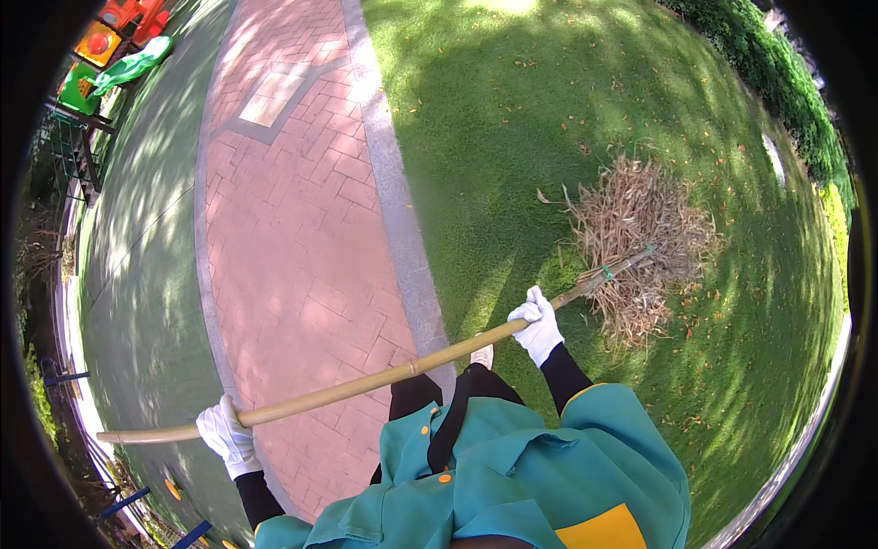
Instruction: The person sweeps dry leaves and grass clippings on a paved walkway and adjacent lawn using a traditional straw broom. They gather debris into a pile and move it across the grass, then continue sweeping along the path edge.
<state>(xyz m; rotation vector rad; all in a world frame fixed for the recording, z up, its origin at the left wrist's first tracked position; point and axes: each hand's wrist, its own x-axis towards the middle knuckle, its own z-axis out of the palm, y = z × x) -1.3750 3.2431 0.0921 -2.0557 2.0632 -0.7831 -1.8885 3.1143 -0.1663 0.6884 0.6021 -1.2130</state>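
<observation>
A long broom with a bamboo handle [366, 381] slants across in front of me. Its wide head of dry twigs and leaves [636, 220] spreads over the grass at the right, bound with green ties. My left hand [226, 432], in a white glove, is wrapped round the handle near its far-left end. Closer to the broom head, my right hand [538, 324], also white-gloved, grips the lower handle. Both arms show black sleeves under a teal jacket. One light shoe [482, 351] appears just below the handle.
A red brick path [302, 229] runs ahead, with a grey stone kerb [395, 210] along the lawn [512, 165]. Fallen leaves dot the grass. Colourful play equipment [101, 55] stands at the far left. A green hedge [768, 82] borders the far right.
</observation>
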